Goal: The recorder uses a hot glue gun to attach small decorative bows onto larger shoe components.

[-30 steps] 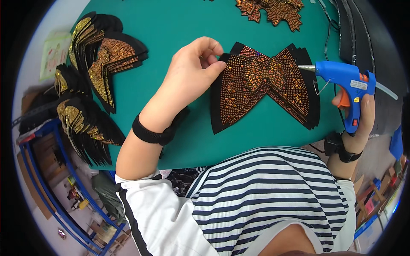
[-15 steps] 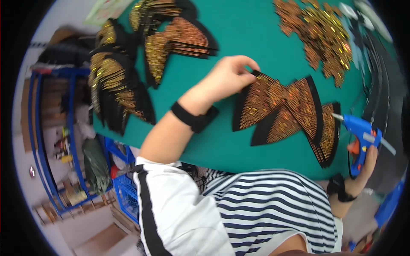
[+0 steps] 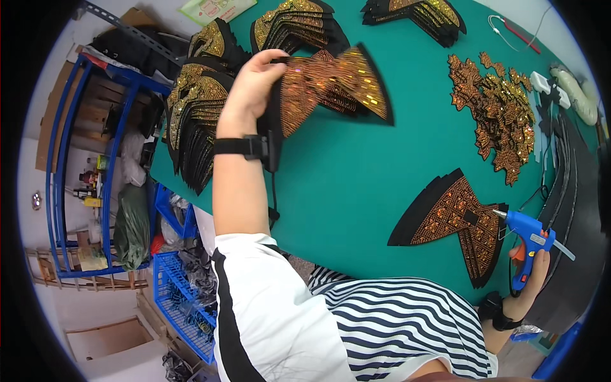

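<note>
My left hand (image 3: pixel 251 89) grips a black wing-shaped appliqué covered in orange sequins (image 3: pixel 331 86) and holds it lifted over the left part of the green table (image 3: pixel 344 184). It hangs close to the stacks of similar black-and-gold pieces (image 3: pixel 197 121) at the table's left edge. My right hand (image 3: pixel 531 274) holds a blue glue gun (image 3: pixel 528 239) by its handle at the right, nozzle pointing left. Just left of the nozzle another black and orange sequin piece (image 3: pixel 455 219) lies flat on the table.
More stacks of black-and-gold pieces (image 3: pixel 293 28) (image 3: pixel 420 16) sit along the far edge. A heap of loose orange sequin motifs (image 3: pixel 499 114) lies at right, beside black strips (image 3: pixel 566 165). Blue shelving (image 3: pixel 83 172) and blue crates (image 3: pixel 181 299) stand left of the table.
My left hand lifted the sequin piece off the table and carried it left toward the stacks. A second piece stays by the glue gun. My head turned left.
</note>
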`<state>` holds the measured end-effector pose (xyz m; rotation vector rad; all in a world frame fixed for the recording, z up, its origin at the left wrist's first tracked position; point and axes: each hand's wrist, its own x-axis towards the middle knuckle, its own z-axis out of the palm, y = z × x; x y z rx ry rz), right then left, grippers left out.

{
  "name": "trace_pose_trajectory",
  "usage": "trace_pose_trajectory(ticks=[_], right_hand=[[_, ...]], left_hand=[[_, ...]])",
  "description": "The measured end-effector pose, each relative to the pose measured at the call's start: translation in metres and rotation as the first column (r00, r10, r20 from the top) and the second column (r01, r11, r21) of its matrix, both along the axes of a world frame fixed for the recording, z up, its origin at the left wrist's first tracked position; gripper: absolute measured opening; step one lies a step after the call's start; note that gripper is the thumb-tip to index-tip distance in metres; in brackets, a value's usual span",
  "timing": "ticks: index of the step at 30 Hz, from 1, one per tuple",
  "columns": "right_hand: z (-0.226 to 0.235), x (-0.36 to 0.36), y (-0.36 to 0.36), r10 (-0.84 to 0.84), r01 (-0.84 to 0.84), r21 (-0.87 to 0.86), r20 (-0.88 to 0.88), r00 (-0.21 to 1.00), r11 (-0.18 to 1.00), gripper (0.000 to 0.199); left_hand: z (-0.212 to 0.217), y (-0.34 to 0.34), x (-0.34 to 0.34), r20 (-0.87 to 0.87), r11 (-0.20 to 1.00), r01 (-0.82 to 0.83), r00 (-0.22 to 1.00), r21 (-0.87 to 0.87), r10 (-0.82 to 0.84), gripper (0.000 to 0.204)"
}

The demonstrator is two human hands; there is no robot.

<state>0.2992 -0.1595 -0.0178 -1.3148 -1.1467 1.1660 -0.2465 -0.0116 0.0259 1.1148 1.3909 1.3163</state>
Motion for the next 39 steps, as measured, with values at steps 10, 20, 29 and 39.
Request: trace_pose_trajectory(ticks=[10, 20, 29, 39], right_hand=[[0.001, -0.009, -0.002, -0.013, 0.013, -0.011, -0.010, 1.000, 1.000, 0.045], [0.020, -0.021, 0.009, 0.085, -0.086, -0.042, -0.046, 0.995, 0.995, 0.050], [-0.007, -0.003, -0.003, -0.017, 0.015, -0.055, -0.034, 0.999, 0.998, 0.048], [-0.006, 0.001, 0.003, 0.056, -0.056, -0.034, 0.011, 0.998, 0.998, 0.051]], left_hand=[[-0.033, 0.028, -0.064, -0.856, 0.902, -0.428, 0.445, 0.055, 0.263, 0.026], [0.009, 0.002, -0.022, -0.996, 0.980, -0.199, 0.085, -0.012, 0.005, 0.048], [0.005, -0.033, 0.030, -0.982, 0.968, -0.212, -0.107, -0.133, -0.158, 0.065], [-0.035, -0.015, 0.017, -0.991, 0.937, -0.344, -0.096, -0.059, -0.097, 0.048]])
